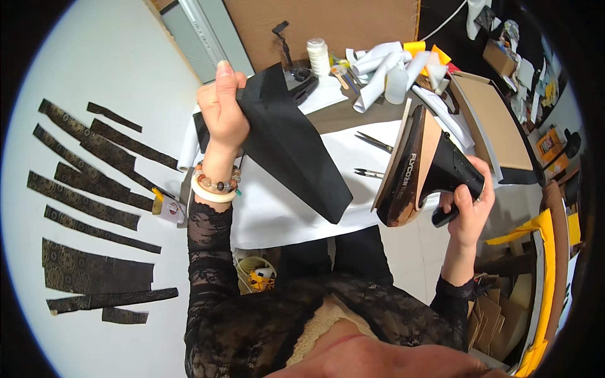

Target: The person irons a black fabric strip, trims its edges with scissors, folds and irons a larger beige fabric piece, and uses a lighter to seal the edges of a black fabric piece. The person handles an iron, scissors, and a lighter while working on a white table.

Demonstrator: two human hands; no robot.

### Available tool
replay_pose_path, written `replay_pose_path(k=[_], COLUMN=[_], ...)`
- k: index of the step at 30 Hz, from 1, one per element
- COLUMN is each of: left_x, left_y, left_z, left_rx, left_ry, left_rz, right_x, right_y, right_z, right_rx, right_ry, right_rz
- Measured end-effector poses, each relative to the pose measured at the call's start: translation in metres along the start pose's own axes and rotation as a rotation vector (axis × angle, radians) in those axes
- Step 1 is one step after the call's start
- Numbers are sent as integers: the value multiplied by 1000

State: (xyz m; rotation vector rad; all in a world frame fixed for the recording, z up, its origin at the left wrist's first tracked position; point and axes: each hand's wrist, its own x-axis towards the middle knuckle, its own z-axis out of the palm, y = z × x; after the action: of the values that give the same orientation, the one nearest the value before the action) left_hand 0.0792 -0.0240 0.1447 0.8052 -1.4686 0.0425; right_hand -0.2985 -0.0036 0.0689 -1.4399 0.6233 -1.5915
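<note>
My left hand (222,110) is raised and closed, gripping a piece of black cloth (290,148) at its upper edge. The cloth hangs down and to the right, over the worktable. My right hand (469,205) is wrapped round the handle of a black and copper-coloured handheld garment steamer (419,167). The steamer's flat plate is tilted toward the cloth, with a gap between them. Beyond that gap lie dark scissors (375,142) and a small slim dark tool (368,172), on white paper (283,230).
Patterned dark fabric pieces (97,261) are spread over a white surface at the left. At the back stand a white bottle (318,57), a black stand (285,44) and rolled white papers (378,79). A cardboard box (495,120) sits at the right, near a yellow-edged item (545,271).
</note>
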Motion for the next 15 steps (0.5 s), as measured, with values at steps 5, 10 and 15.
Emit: replay_pose_path(k=[5, 10, 15], left_x=[1, -2, -7], left_y=[18, 32, 49], left_z=[5, 6, 13], left_rx=[-33, -48, -117], left_ry=[-24, -98, -151], left_rz=[-10, -50, -38], right_x=[0, 18, 27], right_y=[-39, -75, -75], right_z=[13, 48, 75], right_rx=[-248, -385, -357], right_ry=[-111, -304, -372], right_rz=[-189, -378, -390])
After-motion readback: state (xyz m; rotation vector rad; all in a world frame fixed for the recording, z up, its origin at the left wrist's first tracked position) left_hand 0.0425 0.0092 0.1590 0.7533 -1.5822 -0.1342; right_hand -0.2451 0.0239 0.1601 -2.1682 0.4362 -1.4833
